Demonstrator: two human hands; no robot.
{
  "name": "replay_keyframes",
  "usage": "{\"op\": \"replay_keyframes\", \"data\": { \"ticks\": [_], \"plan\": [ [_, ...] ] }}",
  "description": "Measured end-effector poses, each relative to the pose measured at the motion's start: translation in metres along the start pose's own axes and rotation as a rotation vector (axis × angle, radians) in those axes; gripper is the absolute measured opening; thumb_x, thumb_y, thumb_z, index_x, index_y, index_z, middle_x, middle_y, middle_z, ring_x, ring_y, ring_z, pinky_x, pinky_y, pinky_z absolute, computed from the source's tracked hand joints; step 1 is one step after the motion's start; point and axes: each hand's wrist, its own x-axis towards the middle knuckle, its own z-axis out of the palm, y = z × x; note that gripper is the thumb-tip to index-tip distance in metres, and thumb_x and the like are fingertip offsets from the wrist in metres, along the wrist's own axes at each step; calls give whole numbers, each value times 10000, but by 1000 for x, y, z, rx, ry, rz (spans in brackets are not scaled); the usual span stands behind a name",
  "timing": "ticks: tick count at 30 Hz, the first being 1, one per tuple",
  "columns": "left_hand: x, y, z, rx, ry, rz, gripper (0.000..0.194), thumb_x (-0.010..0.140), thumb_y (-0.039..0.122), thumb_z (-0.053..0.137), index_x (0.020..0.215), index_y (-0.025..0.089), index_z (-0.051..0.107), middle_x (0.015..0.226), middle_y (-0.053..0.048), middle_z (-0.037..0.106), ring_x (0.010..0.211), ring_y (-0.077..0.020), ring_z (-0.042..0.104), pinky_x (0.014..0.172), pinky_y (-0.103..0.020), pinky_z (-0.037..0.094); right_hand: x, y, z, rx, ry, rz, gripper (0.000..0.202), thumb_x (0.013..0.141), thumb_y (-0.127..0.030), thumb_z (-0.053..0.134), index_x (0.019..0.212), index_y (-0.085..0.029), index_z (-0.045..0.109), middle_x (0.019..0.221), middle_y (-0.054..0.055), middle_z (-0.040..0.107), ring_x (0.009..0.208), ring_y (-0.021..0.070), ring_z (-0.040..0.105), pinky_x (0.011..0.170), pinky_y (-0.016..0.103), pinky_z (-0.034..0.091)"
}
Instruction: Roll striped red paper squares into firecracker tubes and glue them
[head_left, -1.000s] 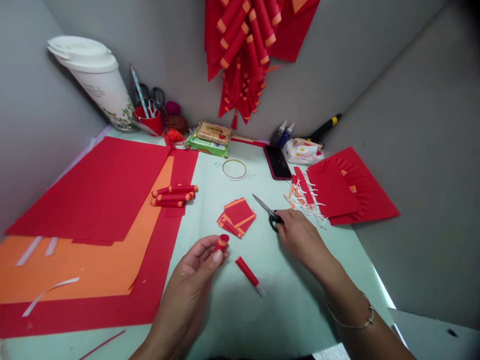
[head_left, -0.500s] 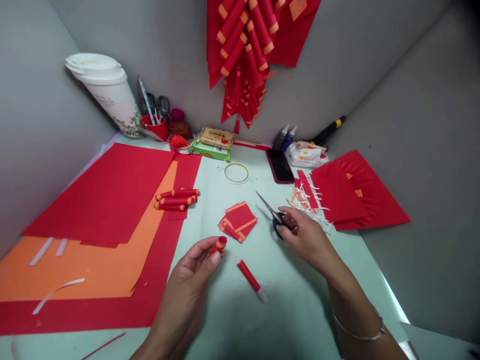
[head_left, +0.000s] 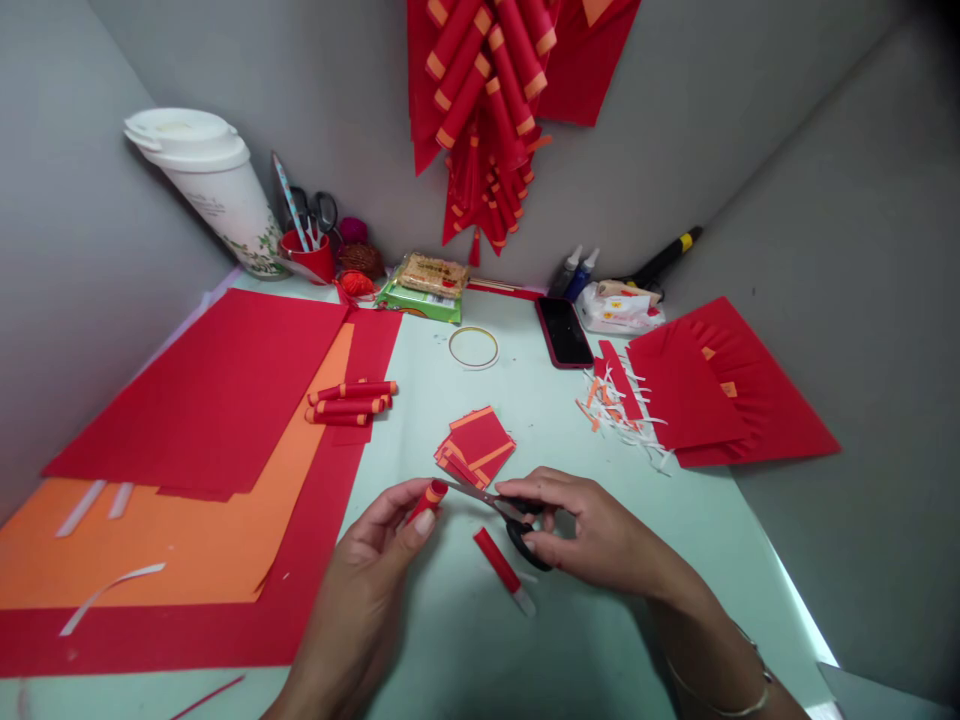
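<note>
Between the thumb and fingers of my left hand (head_left: 386, 545) is a small red paper tube (head_left: 429, 499) with an orange band, its end facing up. My right hand (head_left: 589, 525) grips black-handled scissors (head_left: 517, 520), thumb and fingers in the loops. The blades point left, their tips at the tube's upper end; whether they touch it I cannot tell. Beneath the scissors lies a red glue stick (head_left: 498, 560) with a whitish end. A little stack of red paper pieces with orange strips (head_left: 480, 440) sits just beyond the blades.
Finished red tubes (head_left: 352, 402) are piled on the left, by large red (head_left: 202, 390) and orange sheets (head_left: 187, 555). A tape ring (head_left: 474, 347) and phone (head_left: 564, 332) lie farther back. Paper scraps (head_left: 619, 410) lie right. A white cup (head_left: 217, 190) stands back left.
My right hand has carried the scissors left and toward me, bringing the blades to the tube. My left hand has shifted slightly left, still holding the tube.
</note>
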Motion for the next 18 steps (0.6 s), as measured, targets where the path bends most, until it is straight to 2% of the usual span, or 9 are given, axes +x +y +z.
{"op": "replay_keyframes", "data": {
  "ticks": [18],
  "plan": [
    [-4, -1, 1, -16, -6, -2, 291, 662, 350, 909, 914, 285, 780, 943, 21, 770, 943, -149, 668, 805, -176, 516, 0, 4, 3, -23, -3, 10, 496, 809, -137, 662, 1275, -303, 689, 1041, 32, 679, 795, 149, 618, 730, 312, 521]
  ]
}}
